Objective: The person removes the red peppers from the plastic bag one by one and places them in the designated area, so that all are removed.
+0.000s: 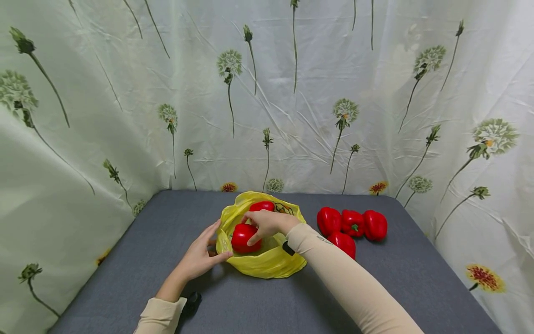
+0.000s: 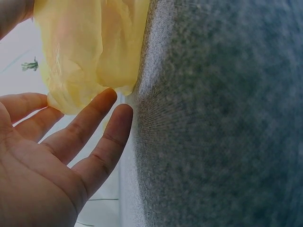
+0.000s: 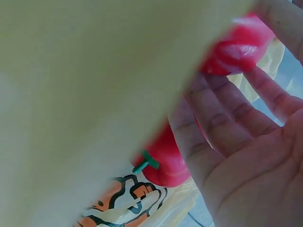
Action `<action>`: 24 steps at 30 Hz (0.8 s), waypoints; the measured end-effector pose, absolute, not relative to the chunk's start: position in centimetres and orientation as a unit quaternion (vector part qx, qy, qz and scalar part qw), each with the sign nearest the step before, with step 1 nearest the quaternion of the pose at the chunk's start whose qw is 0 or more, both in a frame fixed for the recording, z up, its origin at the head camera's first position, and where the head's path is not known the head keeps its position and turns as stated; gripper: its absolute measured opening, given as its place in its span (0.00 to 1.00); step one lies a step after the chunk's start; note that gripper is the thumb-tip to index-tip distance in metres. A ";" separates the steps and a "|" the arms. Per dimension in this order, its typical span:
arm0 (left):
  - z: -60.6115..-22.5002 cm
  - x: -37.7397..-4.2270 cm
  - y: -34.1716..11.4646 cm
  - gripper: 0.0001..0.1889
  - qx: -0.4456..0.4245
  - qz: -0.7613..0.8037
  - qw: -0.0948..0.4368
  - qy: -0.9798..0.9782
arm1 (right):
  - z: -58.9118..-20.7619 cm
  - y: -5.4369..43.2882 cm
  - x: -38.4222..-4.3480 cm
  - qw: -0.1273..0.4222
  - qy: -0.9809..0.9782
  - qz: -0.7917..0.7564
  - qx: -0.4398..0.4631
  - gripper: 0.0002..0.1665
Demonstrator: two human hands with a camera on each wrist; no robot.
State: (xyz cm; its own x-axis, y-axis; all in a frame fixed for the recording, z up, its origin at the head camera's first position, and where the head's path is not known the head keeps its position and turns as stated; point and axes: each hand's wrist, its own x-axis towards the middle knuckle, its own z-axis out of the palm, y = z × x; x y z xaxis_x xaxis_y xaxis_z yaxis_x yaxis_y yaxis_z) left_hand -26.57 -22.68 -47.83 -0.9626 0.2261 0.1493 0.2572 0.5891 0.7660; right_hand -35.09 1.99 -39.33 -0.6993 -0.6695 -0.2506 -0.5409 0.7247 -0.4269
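Observation:
A yellow plastic bag (image 1: 269,268) stands with its mouth spread wide. My right hand (image 1: 269,221) reaches into it and grips a red bell pepper (image 1: 242,239) between thumb and fingers. Behind that one, a second red bell pepper (image 1: 262,205) lies inside the bag; its green stem (image 3: 147,162) shows in the right wrist view. Against the bag's left side rests my left hand (image 1: 200,255), thumb at the near rim, fingers loosely extended. Those fingers (image 2: 102,156) touch the outside of the plastic in the left wrist view. The bag wall covers much of the right wrist view.
To the right of the bag, several red bell peppers (image 1: 329,221) sit close together on the grey table (image 1: 396,278). My right forearm partly overlaps the nearest one (image 1: 344,243). A floral curtain (image 1: 267,93) hangs behind and along the sides.

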 end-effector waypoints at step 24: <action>-47.8 -26.6 -22.8 0.55 -0.147 -0.432 0.023 -0.890 | -38.4 5.0 -35.5 0.204 0.889 -0.250 -0.325 0.40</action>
